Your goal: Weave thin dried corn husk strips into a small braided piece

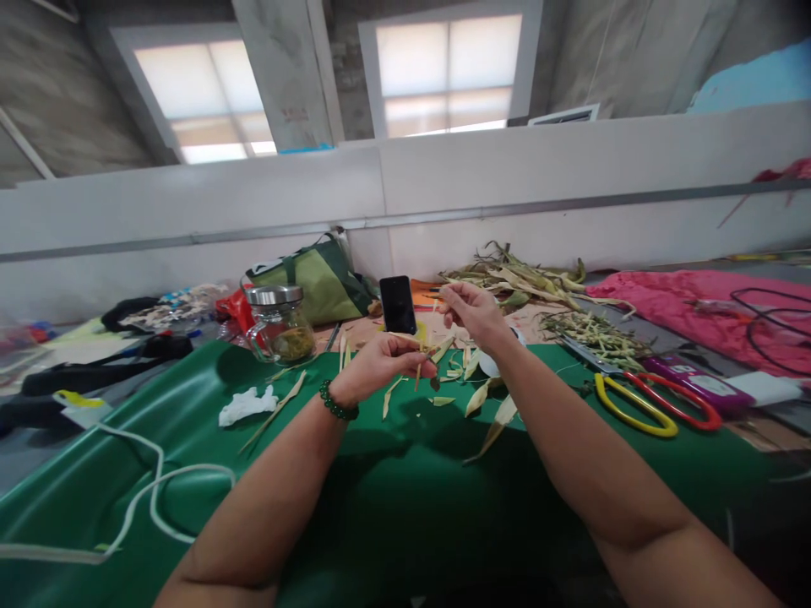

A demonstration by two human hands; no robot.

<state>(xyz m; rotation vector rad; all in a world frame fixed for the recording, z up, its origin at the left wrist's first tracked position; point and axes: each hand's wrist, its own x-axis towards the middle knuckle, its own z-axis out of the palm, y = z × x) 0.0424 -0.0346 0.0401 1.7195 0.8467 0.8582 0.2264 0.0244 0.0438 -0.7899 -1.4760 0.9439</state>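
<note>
My left hand, with a green bead bracelet on its wrist, pinches a small bundle of pale corn husk strips above the green mat. A thin stick-like piece points down from those fingers. Higher and to the right, my right hand is closed in a pinch, apart from the left. What its fingertips grip is too fine to make out. Cut husk scraps lie on the mat beneath both hands, and longer husk pieces lie below my right forearm.
A phone stands upright ahead, beside a lidded glass mug and a green bag. Dried husks are heaped at the back right. Scissors with yellow and red handles lie right; crumpled tissue and a white cable lie left.
</note>
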